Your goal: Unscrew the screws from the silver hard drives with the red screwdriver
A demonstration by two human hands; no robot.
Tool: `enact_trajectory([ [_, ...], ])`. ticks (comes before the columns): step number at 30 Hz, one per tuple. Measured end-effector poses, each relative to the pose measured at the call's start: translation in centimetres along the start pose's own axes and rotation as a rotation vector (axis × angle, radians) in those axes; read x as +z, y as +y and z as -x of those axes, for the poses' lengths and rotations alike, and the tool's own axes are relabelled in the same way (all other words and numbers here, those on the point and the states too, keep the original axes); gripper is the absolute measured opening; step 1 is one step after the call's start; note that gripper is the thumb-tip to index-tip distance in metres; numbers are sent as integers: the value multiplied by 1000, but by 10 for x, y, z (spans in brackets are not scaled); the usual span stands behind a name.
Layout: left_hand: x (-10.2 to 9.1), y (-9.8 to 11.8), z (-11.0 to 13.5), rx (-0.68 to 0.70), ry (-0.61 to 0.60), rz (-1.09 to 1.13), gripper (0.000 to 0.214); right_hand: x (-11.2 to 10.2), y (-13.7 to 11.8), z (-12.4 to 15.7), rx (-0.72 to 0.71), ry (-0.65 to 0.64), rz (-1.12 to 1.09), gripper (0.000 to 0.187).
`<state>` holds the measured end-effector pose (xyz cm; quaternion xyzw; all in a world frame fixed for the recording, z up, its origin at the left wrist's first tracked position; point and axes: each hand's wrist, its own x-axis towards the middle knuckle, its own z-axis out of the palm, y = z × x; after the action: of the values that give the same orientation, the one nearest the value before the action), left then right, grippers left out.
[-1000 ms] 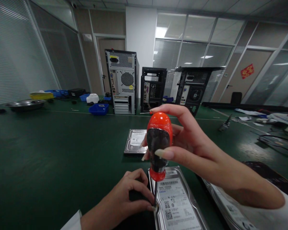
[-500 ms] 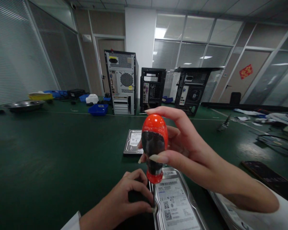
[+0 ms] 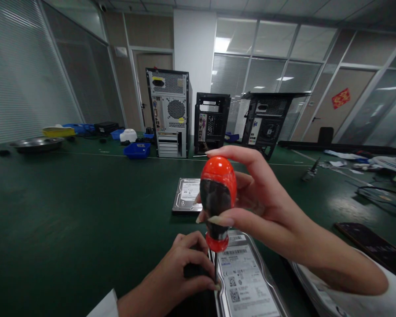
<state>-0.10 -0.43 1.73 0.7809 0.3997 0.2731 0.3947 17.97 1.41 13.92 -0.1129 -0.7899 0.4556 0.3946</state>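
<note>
My right hand grips the red and black handle of a screwdriver, which stands nearly upright. Its thin shaft points down to the left edge of a hard drive lying label up on the table. My left hand is at that same edge, thumb and index finger pinched around the lower end of the shaft. Those fingers hide the screwdriver's tip, and I cannot see whether a screw is under it. Just beyond the hands lies a second hard drive, partly covered by the right fingers.
Three computer cases stand at the back of the green table. Near my right forearm lie a phone and another metal drive. A blue bin and a metal dish are at the back left. Cables and papers lie far right.
The whole view has shifted slightly, so everything sits a little further right. The screwdriver and both hands keep nearly the same pose on the drive.
</note>
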Motion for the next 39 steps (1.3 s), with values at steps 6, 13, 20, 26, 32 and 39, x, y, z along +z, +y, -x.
enact_trajectory([
  [6, -1, 3, 1, -20, 14, 37, 13, 1, 6, -6, -72, 85, -67, 50],
  [13, -12, -2, 3, -8, -15, 1, 13, 3, 6, -7, -43, 75, -119, 49],
  [20, -18, -10, 3, -34, 152, 14, 19, -4, -16, -3, 30, -18, -158, 23],
  [26, -8, 2, 8, -47, -26, 4, 28, 8, -5, -9, -127, 109, -244, 24],
  [32, 1, 3, 4, 1, 10, 38, 19, 16, -8, -11, -24, 87, -284, 15],
  [39, 4, 0, -1, 31, 9, -58, 13, 9, -9, -10, 4, 21, -300, 19],
])
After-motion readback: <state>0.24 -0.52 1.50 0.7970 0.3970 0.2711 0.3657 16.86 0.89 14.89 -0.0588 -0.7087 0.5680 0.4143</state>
